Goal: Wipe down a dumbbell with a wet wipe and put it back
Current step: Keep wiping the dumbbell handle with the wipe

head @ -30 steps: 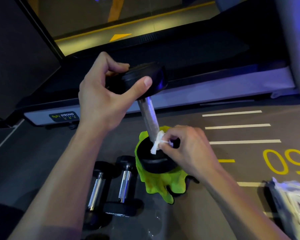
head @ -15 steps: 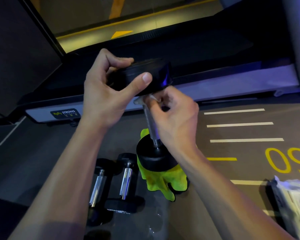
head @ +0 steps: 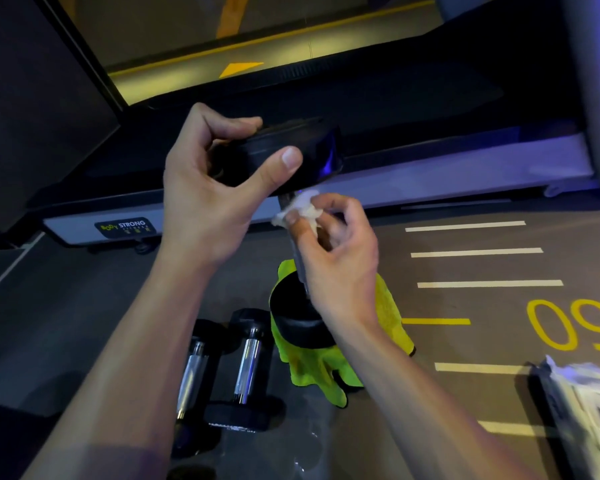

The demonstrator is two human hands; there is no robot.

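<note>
Dark gym floor [head: 465, 323] with painted lines; left hand [head: 205, 188] grips upright dumbbell [head: 291, 154], right hand [head: 336, 258] pinches wet wipe [head: 302, 209] beside treadmill [head: 465, 168].

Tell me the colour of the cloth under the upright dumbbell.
Bright yellow-green cloth, seen in the head view beneath the dumbbell.

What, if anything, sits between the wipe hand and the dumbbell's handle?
Nothing visible. The right hand presses the wet wipe against the top of the dumbbell handle, just under the head the left hand grips.
</note>
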